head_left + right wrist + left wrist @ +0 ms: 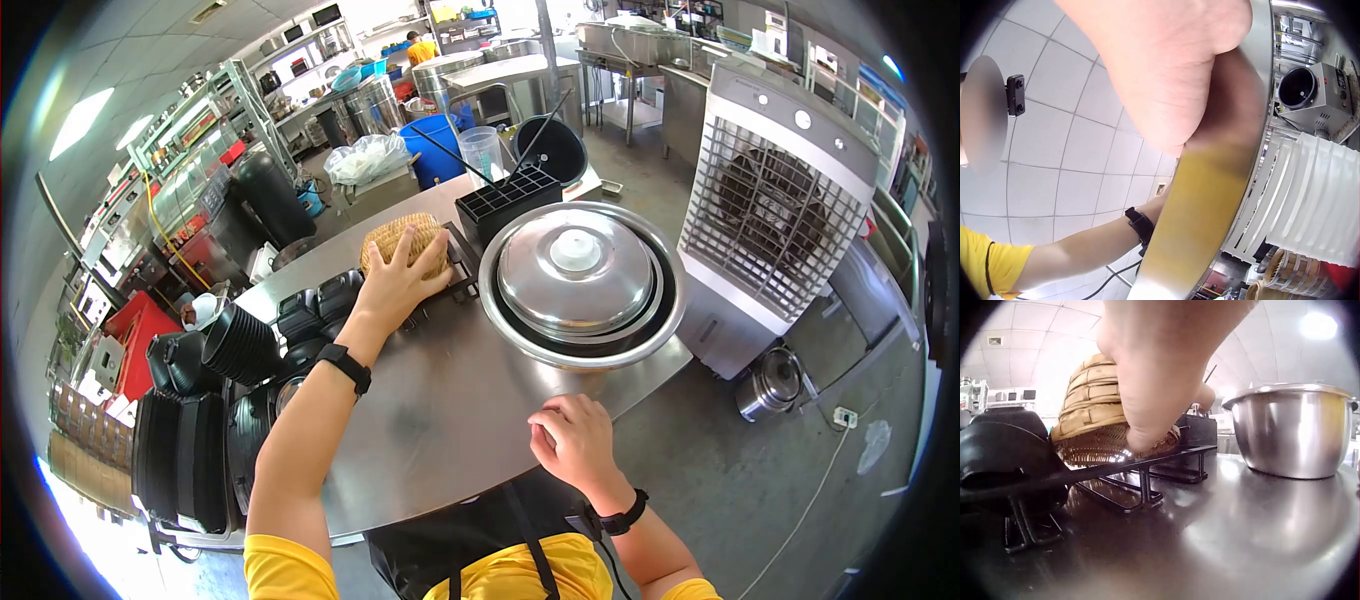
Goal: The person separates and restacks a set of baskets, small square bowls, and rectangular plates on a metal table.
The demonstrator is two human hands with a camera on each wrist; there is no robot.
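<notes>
A woven bamboo basket (pixel 384 236) lies on the black wire rack (pixel 462 262), its rim downward in the left wrist view. My left hand (pixel 400 285) grips it from above with spread fingers, and the thumb side of that hand (pixel 1160 369) presses on the ribbed basket wall (pixel 1092 403). Its underside shows fine mesh just above the rack's dark bars (pixel 1144 467). Near the front edge of the steel table, my right hand (pixel 580 445) is raised with loosely curled fingers and nothing visible in it; the right wrist view shows its palm side (pixel 1160 69) close up.
A large steel pot with a domed lid (pixel 575 285) stands right of the rack, and a black divided box (pixel 510 205) behind it. Black bowls and containers (pixel 240 345) crowd the table's left end. An air cooler (pixel 765 210) stands beyond the right edge.
</notes>
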